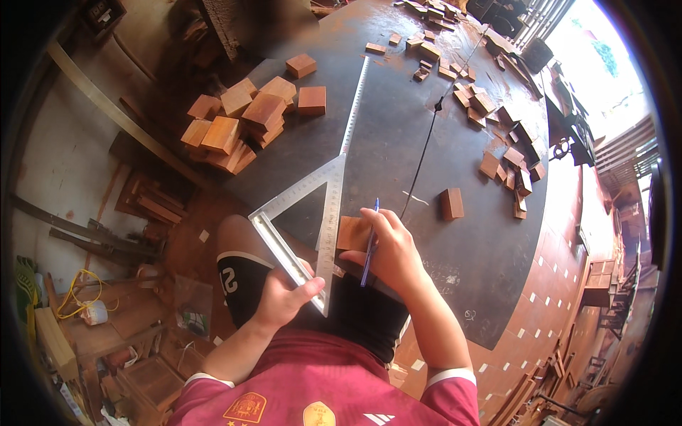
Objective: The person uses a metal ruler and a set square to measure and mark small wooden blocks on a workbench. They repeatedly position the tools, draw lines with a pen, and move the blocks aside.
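Observation:
My left hand [288, 297] grips the lower end of a metal triangular square [312, 206], whose long ruler arm runs up across the dark worktable [398, 135]. In my right hand [389, 248] I hold a blue pen [370, 241] upright, with the fingers also resting on a small flat wooden block [351, 233]. That block lies at the table's near edge, against the right side of the square. My knee in black shorts shows below the square.
A heap of reddish wooden blocks [238, 121] sits at the table's left. More small blocks [490, 106] are scattered along the right and far side, one single block [451, 203] nearer. A black cable [426, 142] crosses the table. Scrap wood lies on the floor at left.

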{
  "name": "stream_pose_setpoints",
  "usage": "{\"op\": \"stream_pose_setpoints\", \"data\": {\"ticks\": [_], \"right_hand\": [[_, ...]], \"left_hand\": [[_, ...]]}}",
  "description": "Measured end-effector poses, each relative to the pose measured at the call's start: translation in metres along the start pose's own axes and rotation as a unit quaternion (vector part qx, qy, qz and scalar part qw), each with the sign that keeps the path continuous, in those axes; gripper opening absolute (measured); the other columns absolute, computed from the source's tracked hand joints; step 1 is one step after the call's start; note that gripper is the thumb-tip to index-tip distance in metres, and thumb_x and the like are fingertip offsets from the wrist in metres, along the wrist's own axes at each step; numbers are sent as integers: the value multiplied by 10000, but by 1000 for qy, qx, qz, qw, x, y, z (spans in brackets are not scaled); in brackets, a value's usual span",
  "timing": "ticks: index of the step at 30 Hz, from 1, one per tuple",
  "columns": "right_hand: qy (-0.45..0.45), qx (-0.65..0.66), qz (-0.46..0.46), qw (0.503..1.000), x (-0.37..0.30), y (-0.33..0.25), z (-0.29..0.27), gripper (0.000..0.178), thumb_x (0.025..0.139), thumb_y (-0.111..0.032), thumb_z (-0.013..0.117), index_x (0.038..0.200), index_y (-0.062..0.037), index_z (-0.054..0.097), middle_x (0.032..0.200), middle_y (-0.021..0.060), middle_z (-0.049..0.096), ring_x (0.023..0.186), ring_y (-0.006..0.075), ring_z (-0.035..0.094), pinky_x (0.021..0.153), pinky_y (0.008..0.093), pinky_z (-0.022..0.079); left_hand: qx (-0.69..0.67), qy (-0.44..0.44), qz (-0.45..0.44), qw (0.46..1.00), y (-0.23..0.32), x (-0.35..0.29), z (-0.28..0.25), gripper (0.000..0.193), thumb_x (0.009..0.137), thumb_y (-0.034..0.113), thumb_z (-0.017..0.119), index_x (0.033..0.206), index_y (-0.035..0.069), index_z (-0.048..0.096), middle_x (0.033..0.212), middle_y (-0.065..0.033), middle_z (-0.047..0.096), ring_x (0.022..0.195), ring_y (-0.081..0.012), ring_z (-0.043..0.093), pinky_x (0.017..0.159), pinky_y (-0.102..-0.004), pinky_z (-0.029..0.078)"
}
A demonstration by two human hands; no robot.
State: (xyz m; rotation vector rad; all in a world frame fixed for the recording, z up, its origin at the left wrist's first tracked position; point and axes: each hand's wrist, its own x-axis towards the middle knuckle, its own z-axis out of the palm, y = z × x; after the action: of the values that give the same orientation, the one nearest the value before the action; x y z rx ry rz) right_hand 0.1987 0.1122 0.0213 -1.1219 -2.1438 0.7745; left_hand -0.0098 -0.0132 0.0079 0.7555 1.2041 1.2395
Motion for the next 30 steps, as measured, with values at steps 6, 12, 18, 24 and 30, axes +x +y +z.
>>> {"op": "stream_pose_setpoints", "data": {"ticks": [6, 12, 18, 24, 30], "right_hand": [[-41, 19, 5, 999, 4, -2, -15, 753, 688, -231, 941, 1320, -26, 585, 1151, 150, 643, 926, 326, 687, 825, 406, 580], [-17, 28, -2, 999, 6, 0, -24, 562, 759, -157, 867, 1258, -41, 635, 1098, 127, 666, 897, 285, 689, 812, 396, 573], [93, 54, -73, 991, 9, 6, -11, 188, 936, -45, 706, 1115, -29, 649, 730, 96, 670, 604, 209, 668, 570, 304, 524], [23, 226, 90, 970, 6, -2, -8, 127, 911, -4, 654, 1021, 6, 591, 761, 104, 711, 675, 74, 662, 595, 261, 516], [12, 291, 151, 945, 9, 12, 1, 107, 886, -8, 684, 874, 10, 580, 755, 48, 693, 693, 49, 626, 581, 249, 498]], "left_hand": [[53, -24, 6, 998, -1, 0, 13, 159, 927, 138, 756, 980, 28, 653, 832, -1, 653, 743, -65, 602, 682, -234, 492], [100, -10, 13, 995, -3, 1, 10, 143, 958, 144, 722, 927, 14, 671, 795, -10, 666, 726, -73, 611, 673, -248, 497], [100, -9, 9, 995, -4, 1, 12, 130, 960, 124, 712, 959, 17, 639, 774, -21, 651, 682, -70, 599, 623, -236, 487], [79, -9, -13, 997, -6, 1, 13, 134, 964, 107, 702, 986, 11, 612, 740, -45, 651, 604, -89, 619, 532, -238, 494], [89, -18, 3, 996, -5, 2, 12, 140, 960, 115, 702, 976, 10, 611, 735, -47, 650, 601, -90, 620, 532, -238, 496]]}}
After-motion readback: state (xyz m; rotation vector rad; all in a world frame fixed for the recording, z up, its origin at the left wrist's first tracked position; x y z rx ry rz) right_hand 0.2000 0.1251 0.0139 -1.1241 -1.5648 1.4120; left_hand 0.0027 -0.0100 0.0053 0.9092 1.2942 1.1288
